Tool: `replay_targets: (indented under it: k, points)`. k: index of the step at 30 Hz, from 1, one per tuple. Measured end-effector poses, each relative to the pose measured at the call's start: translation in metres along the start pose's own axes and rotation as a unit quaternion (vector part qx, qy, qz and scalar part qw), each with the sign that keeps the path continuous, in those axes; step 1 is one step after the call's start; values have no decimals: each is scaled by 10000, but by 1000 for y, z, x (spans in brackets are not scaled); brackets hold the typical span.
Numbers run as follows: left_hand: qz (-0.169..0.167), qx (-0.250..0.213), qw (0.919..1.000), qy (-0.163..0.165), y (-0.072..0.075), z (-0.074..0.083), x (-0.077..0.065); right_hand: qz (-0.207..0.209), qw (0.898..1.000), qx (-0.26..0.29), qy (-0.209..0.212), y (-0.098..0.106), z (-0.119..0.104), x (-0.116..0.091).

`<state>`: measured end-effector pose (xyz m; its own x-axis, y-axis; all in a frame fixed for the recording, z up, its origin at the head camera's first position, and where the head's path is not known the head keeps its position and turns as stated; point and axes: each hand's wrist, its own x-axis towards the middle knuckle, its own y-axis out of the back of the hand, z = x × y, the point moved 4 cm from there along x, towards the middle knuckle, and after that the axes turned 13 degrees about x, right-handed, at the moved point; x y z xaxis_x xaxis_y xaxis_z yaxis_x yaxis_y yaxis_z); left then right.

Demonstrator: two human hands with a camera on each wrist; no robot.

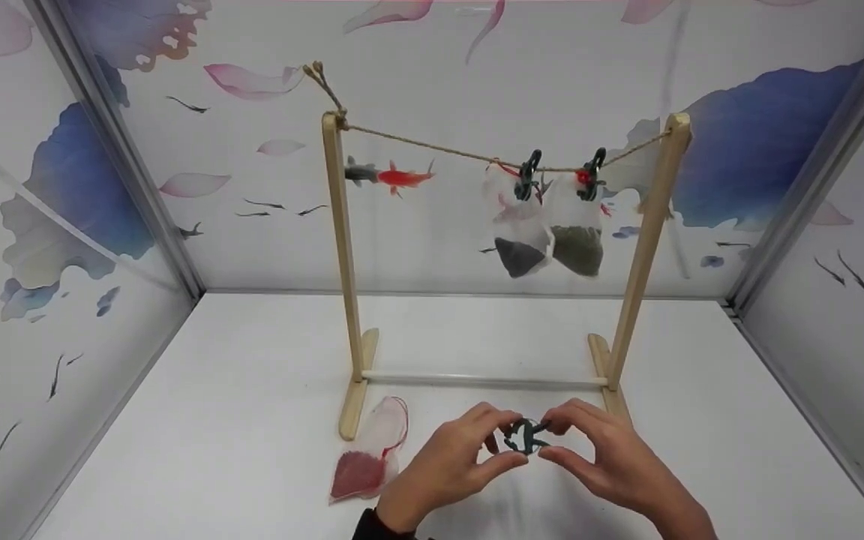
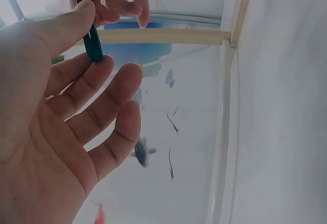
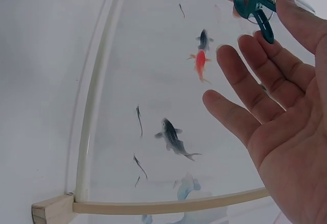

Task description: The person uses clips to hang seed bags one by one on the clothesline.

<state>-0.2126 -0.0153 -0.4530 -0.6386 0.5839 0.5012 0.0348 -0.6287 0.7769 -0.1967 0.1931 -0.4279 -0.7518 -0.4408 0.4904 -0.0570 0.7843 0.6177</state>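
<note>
A dark green spring clip is held between both hands, low over the table in front of the wooden rack. My left hand pinches its jaw side between thumb and finger; the left wrist view shows the clip edge-on there. On the opposite side, my right hand has thumb and fingertips on the two handles. In the right wrist view the handles of the clip stand apart between thumb and fingers. Left of the hands lies a sheer drawstring sachet with reddish filling.
A wooden rack carries a twine line between its posts. Two sheer sachets hang from it by green clips, one with dark grey filling, one with olive filling. Printed panels enclose the white table.
</note>
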Motion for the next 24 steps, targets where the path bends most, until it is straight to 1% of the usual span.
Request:
replay_targets:
  k: [3, 9, 13, 16, 19, 21, 22, 24]
  points:
    - [-21, -38, 10000, 14, 0, 0, 0, 187, 9996, -19, 228, 0, -1, 0]
    - [68, -66, 9999, 66, 2, -1, 0, 573, 9976, 116, 374, 1, -2, 1]
    - [187, 9, 9998, 108, 4, -1, 0, 903, 9934, 280, 653, 2, -6, 1]
    - [258, -155, 9995, 94, 5, 1, 1, 1119, 9891, 489, 821, 4, -12, 1]
    - [324, -246, 9992, 2, 6, 4, 1, 1282, 9856, 608, 914, 10, -22, 1]
    - [359, -160, 9992, 23, 7, 3, 1, 1349, 9845, 616, 939, 15, -29, 0]
    - [365, -67, 9993, 85, 8, 1, 1, 1373, 9843, 595, 940, 17, -31, 0]
    - [423, 255, 9985, 255, 10, -3, -1, 1412, 9842, 528, 932, 21, -33, 0]
